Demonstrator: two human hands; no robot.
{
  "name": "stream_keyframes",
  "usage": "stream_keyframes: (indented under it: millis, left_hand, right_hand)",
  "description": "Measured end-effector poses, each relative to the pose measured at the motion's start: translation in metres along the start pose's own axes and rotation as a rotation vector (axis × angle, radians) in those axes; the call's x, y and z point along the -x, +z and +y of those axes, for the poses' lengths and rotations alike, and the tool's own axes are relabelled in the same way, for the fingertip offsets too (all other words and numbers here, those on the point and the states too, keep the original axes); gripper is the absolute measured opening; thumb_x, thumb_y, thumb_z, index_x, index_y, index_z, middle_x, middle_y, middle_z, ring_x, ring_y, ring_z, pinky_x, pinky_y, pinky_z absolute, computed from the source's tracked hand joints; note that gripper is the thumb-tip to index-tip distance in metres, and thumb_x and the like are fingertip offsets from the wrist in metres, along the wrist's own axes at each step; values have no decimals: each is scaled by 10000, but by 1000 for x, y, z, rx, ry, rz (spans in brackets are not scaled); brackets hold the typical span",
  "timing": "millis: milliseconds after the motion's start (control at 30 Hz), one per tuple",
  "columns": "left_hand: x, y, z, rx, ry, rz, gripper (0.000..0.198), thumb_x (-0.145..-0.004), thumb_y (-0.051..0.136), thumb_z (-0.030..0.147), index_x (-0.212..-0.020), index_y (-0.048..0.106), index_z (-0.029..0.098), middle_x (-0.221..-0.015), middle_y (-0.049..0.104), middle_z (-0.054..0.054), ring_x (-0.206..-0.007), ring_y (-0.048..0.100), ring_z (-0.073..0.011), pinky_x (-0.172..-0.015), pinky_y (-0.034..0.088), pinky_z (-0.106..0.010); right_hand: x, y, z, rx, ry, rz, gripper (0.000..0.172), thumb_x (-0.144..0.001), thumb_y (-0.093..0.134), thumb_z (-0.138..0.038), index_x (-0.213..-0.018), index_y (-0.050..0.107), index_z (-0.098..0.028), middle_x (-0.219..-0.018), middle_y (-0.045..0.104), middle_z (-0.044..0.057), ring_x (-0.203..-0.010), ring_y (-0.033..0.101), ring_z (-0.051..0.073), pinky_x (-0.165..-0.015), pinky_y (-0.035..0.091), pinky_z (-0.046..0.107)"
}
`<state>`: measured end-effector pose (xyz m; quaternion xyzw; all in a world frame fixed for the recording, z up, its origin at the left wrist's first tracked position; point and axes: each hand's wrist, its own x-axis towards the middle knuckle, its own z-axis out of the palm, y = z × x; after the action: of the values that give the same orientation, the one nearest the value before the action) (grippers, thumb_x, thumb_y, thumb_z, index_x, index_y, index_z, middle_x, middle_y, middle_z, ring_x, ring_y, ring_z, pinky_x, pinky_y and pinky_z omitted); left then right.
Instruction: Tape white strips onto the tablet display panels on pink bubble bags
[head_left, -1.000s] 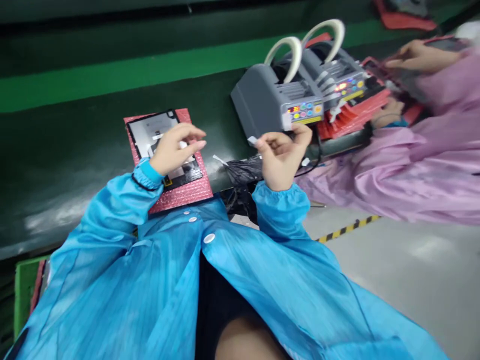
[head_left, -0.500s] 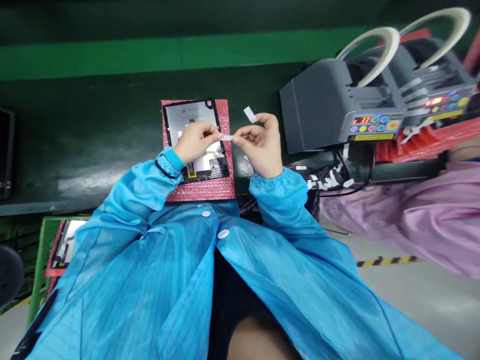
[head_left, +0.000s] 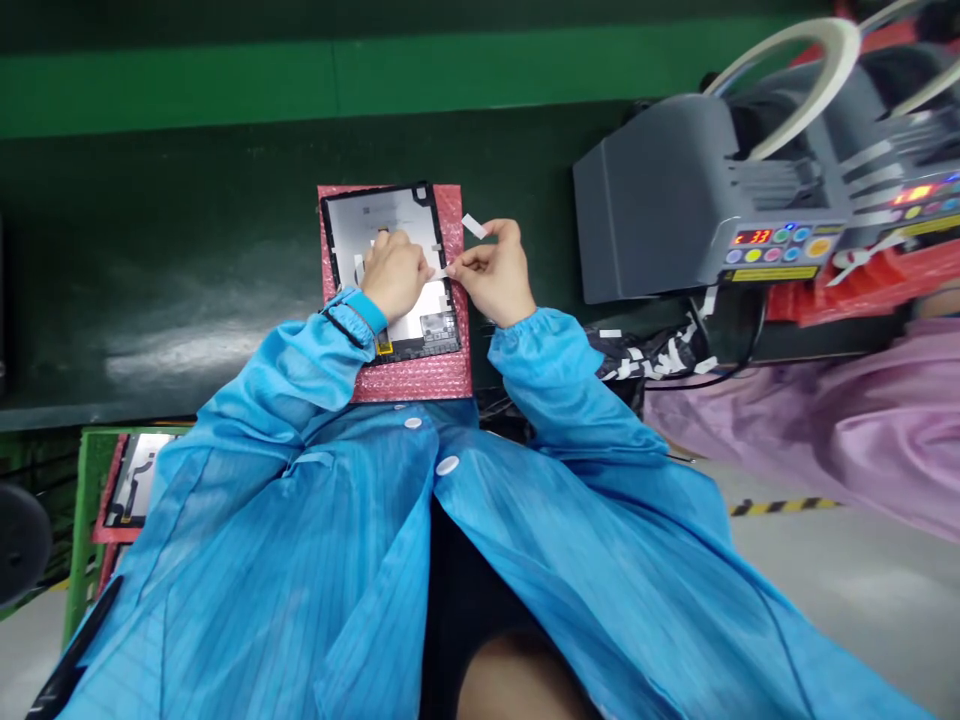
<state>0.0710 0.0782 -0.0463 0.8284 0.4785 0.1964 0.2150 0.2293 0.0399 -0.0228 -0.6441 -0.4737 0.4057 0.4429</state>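
Observation:
A tablet screen panel [head_left: 409, 335], silver with a black frame, lies on a pink bubble-wrap sheet [head_left: 420, 383] in front of me. Over its middle is my left hand [head_left: 397, 272], the thumb side at one end of a short white tape strip [head_left: 439, 273]. My right hand [head_left: 495, 275] pinches the other end of that strip at the panel's right edge. A second white tape piece [head_left: 474, 226] sticks to a raised finger of my right hand. The left fingertips are partly hidden behind the hand.
On the right stand grey tape dispensers [head_left: 667, 200] with lit displays and white tape rolls. Below them is a black bundle [head_left: 652, 355] covered in tape bits. A person's pink sleeve [head_left: 862, 420] is at far right. A green rack [head_left: 90, 480] at lower left holds another panel [head_left: 139, 480].
Both hands have brought the strip down and left onto the panel's right edge. My left hand has turned palm-down over the panel. The camera view has shifted slightly.

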Motion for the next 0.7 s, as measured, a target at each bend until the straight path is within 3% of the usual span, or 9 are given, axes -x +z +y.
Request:
stream_keyframes:
  millis: [167,267,467,600,700]
  left_hand:
    - [0,-25,34,-133,-211,-204,213,-949,544,291,-872,668,137,-1153,602,-163,-1241,471,-380,-1046,396,-527]
    - [1,-35,47,-160,-253,-256,203,-953,530,271,-907,677,139,-1198,595,-157,-1272,452,-370,-1066,381,-500]
    - [2,-33,48,-173,-252,-255,196,-950,539,262,-908,686,140,-1193,598,-147,-1281,448,-364,-1067,375,-494]
    - [3,-31,46,-157,-241,-223,155,-926,585,267,-889,669,142,-1176,596,-149,-1284,444,-380,-1071,361,-515]
    - [3,-30,38,-133,-232,-162,162,-887,664,315,-934,651,161,-1177,591,-142,-1266,454,-386,-1057,367,-523]
  right_hand:
    - [-4,1,11,95,-36,7,516,-677,692,-43,-933,305,-266,-594,593,-119,-583,601,120,-694,528,294]
    - [-5,0,15,128,-60,-13,506,-690,684,-47,-937,300,-265,-602,604,-105,-590,610,132,-680,524,301]
    - [-4,1,17,210,-86,-34,509,-728,721,-188,-1075,354,-246,-655,620,-86,-646,630,162,-703,523,330]
    - [-10,-7,16,358,-75,-78,522,-722,729,-142,-1107,384,-211,-684,580,-64,-661,588,153,-745,507,349]
    - [-25,-20,24,501,-188,-86,594,-694,821,-353,-1132,446,-211,-791,567,-19,-829,601,207,-863,495,443]
